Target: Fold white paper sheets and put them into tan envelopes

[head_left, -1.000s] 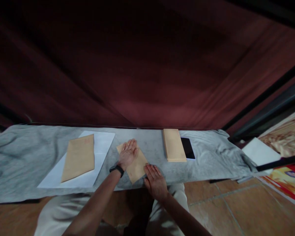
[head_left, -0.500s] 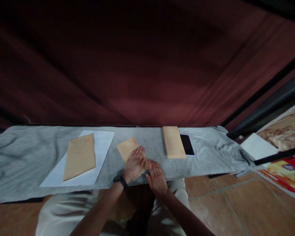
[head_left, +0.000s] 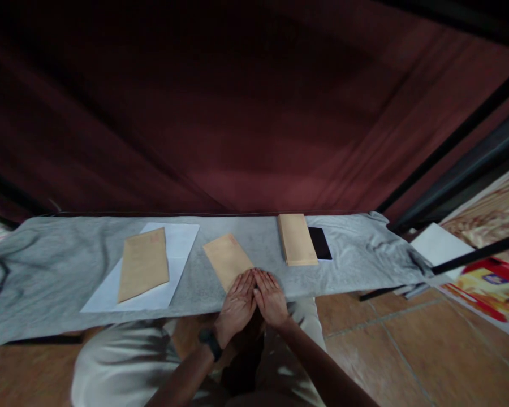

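Note:
A small brown envelope [head_left: 226,259] lies tilted on the grey cloth [head_left: 59,265] in front of me. My left hand [head_left: 237,305] lies flat with fingers stretched out, its fingertips on the envelope's near end. My right hand [head_left: 270,297] lies flat beside it, fingers extended, touching the left hand at the envelope's near corner. A black band sits on my left wrist [head_left: 209,341].
A larger brown envelope [head_left: 145,263] rests on a white sheet [head_left: 176,249] at the left. A stack of brown envelopes [head_left: 296,239] and a dark phone [head_left: 320,243] lie to the right. Dark red curtain [head_left: 254,113] behind; papers [head_left: 439,246] on the tiled floor at right.
My left hand slid along the small envelope from its far end toward me, and now lies next to my right hand at the near end. The view shifted slightly.

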The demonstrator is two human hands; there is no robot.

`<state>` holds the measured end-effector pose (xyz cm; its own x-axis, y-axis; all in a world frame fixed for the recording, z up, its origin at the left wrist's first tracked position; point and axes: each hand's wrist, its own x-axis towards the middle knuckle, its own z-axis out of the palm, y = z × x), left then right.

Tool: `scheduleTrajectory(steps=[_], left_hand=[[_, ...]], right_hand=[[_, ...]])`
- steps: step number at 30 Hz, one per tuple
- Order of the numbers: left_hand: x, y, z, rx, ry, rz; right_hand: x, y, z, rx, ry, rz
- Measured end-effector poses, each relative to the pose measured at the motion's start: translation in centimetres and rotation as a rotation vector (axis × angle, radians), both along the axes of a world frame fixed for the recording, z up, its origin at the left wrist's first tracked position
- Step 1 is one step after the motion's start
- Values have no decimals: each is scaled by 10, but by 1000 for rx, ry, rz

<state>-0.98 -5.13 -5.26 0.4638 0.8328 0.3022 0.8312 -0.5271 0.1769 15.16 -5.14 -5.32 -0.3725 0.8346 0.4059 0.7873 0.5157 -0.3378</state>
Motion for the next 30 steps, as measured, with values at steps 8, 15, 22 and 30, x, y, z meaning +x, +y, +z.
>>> scheduleTrajectory(steps=[8,15,22,30], left_hand=[[-9,-39,1,13,-37,62],[-33,-64,-1,62,46,126],[-41,-50,18,29,108,145],[-19,-24,52,-7,140,235]], right_hand=[[4,-6,4,-10,-54,33],[7,-13,4,-46,-29,-45],[-5,-3,19,-144,32,-202],[-27,38,31,-354,320,-372]])
